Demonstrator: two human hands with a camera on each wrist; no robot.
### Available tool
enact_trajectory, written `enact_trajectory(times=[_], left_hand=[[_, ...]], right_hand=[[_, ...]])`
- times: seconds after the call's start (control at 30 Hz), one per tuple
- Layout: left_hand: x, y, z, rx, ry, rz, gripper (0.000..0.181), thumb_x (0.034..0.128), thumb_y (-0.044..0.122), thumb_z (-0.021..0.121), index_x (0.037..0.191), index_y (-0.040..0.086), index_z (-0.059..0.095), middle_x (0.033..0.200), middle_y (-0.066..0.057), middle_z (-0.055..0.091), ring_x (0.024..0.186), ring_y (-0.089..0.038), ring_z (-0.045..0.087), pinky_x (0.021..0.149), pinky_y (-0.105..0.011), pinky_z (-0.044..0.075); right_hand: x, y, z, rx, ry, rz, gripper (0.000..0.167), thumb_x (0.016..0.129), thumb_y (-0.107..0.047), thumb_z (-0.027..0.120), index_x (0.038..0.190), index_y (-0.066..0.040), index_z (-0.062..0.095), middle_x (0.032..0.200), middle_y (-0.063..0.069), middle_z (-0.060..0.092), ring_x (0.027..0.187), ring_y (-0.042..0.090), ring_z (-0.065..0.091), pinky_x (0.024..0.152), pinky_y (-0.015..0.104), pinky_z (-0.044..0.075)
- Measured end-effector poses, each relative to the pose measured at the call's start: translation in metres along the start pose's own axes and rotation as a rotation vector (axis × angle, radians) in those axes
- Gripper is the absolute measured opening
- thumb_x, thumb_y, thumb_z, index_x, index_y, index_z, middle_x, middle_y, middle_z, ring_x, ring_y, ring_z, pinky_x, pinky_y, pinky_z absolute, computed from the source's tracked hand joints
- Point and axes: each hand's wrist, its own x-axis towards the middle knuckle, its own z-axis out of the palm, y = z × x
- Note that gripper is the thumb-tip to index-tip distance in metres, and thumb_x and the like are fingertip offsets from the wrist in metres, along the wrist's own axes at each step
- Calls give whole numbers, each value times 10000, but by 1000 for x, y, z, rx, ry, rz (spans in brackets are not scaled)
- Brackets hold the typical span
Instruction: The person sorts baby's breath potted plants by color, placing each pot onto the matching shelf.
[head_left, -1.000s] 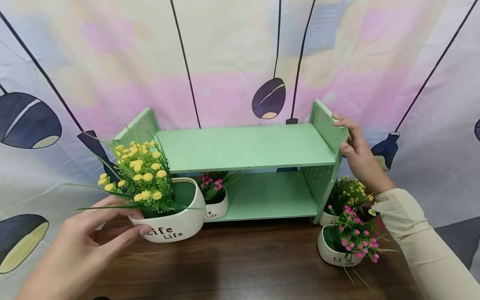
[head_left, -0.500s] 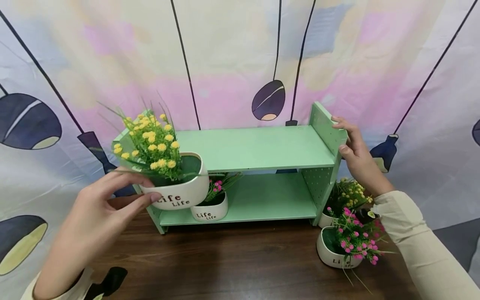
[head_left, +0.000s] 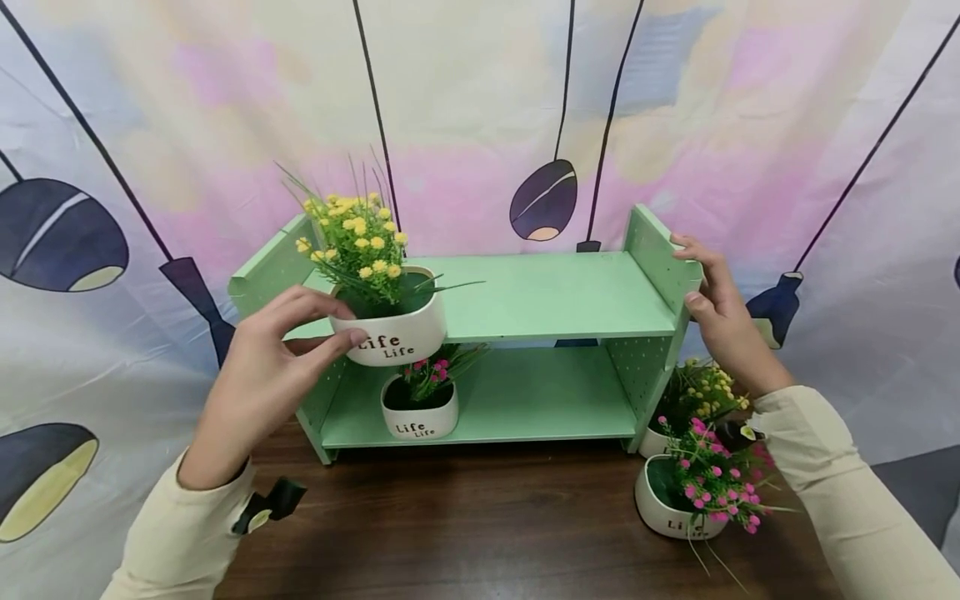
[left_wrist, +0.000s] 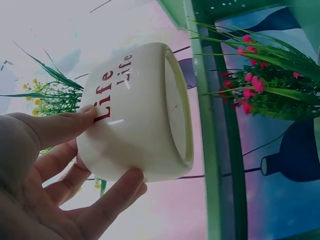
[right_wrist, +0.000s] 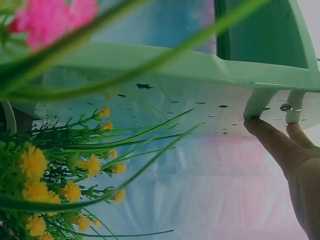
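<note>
At centre-left, left hand (head_left: 273, 362) pinches glossy white oval flowerpot (head_left: 420, 330) by left end.
Long axis crosswise; right hand (head_left: 726, 321), unclenched, touches green rectangular shelf (head_left: 540, 296).

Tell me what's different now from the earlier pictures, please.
The left hand has carried the yellow-flowered pot upward and to the right, so more of the pink-flowered pot on the lower board shows. Nothing was newly grasped or let go. Unchanged: the right hand on the right side of the green shelf, the pink-flowered pot's place, and the two pots at the far right.
</note>
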Motion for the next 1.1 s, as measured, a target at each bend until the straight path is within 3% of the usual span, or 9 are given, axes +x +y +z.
enact_trajectory(times=[0.23, 0.4, 0.5, 0.77, 0.9, 1.0, 1.1], left_hand=[[17, -12, 16, 9, 13, -5, 92, 968, 146, 798, 1037, 96, 763, 1112, -3, 675, 1123, -129, 647, 827, -119, 555], [27, -20, 23, -37, 23, -29, 145, 974, 153, 792, 1094, 80, 757, 1157, -52, 664, 1221, -297, 681, 840, -118, 547], [31, -25, 27, -57, 38, -33, 159, 968, 156, 799, 1107, 85, 765, 1170, -59, 667, 1225, -327, 688, 827, -112, 543], [33, -41, 38, -63, 112, 33, 216, 970, 162, 799, 1167, 85, 756, 1338, -61, 636, 1219, -340, 680, 796, -125, 557], [29, -47, 41, -54, 118, 16, 335, 942, 172, 829, 1244, 70, 725, 1483, -96, 530, 1276, -392, 633, 880, -331, 620], [27, -50, 42, -43, 73, -12, 508, 918, 219, 859, 1365, 85, 659, 1549, -116, 477, 1369, -417, 552, 1012, -532, 560], [26, -52, 44, -51, 30, -41, 653, 903, 274, 875, 1469, 136, 580, 1561, -101, 496, 1424, -411, 510, 1100, -569, 489]], right_hand=[[0, 0, 1, -7, 1, -1, 463, 1124, -123, 351, 1584, -70, 324, 1757, -11, 138, 1516, 321, 276, 920, 194, 475], [0, 0, 1, -14, 6, 2, 466, 1122, -119, 354, 1584, -71, 326, 1753, -26, 153, 1492, 323, 311, 916, 194, 478], [0, 0, 1, -11, 4, -1, 461, 1127, -126, 353, 1584, -68, 325, 1751, -27, 159, 1492, 317, 305, 913, 196, 479], [0, 1, 2, 7, 15, -16, 455, 1145, -176, 378, 1585, -72, 332, 1750, -3, 166, 1472, 339, 317, 916, 205, 476], [0, 3, 2, -17, -1, -16, 459, 1141, -155, 360, 1591, -79, 316, 1753, 20, 153, 1464, 326, 319, 915, 214, 471], [-1, 4, 2, -23, -12, -23, 461, 1145, -166, 356, 1597, -91, 308, 1756, 22, 135, 1456, 305, 335, 916, 211, 475], [-2, 5, 1, -16, -21, -35, 465, 1148, -178, 359, 1603, -99, 301, 1758, 8, 125, 1451, 294, 345, 921, 205, 478]])
